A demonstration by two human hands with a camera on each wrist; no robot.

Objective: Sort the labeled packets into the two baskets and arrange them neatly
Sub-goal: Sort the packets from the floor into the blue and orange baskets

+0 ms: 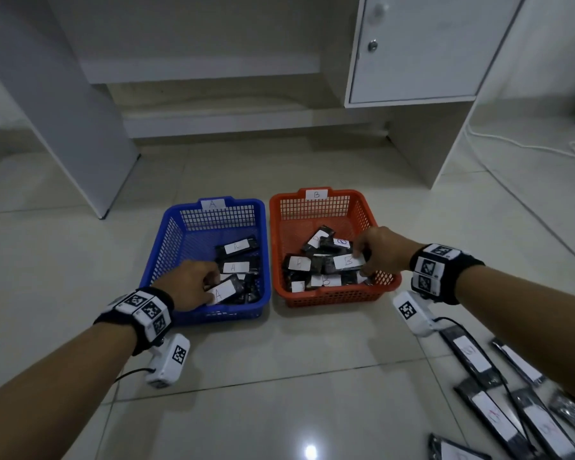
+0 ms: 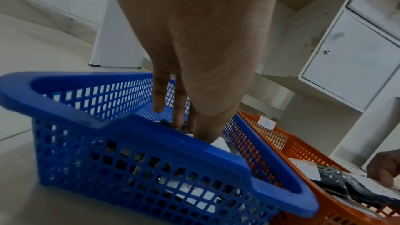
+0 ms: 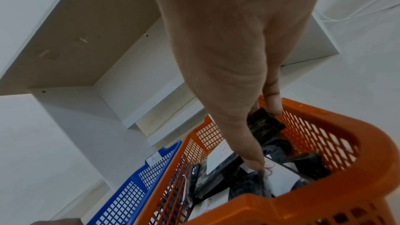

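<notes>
A blue basket [image 1: 161, 247] tagged A sits left of an orange basket [image 1: 332, 298] tagged B on the tiled floor. Both hold several dark packets with white labels. My left hand [image 1: 210, 287] reaches into the near end of the blue basket [image 2: 151, 139] and pinches an A packet [image 1: 228, 288] lying on the pile, thumb on its white label [image 2: 220, 144]. My right hand [image 1: 362, 260] is inside the orange basket [image 3: 368, 143] and pinches a B packet [image 1: 346, 262], its thumb [image 3: 253, 160] pressing the label and a finger [image 3: 273, 105] on the dark end [image 3: 264, 126].
Several loose labeled packets [image 1: 472, 356] lie on the floor at the lower right, beside my right forearm. A white desk stands behind the baskets, with a leg panel [image 1: 63, 111] on the left and a cabinet door [image 1: 429, 51] on the right. A white cable [image 1: 528, 147] trails far right.
</notes>
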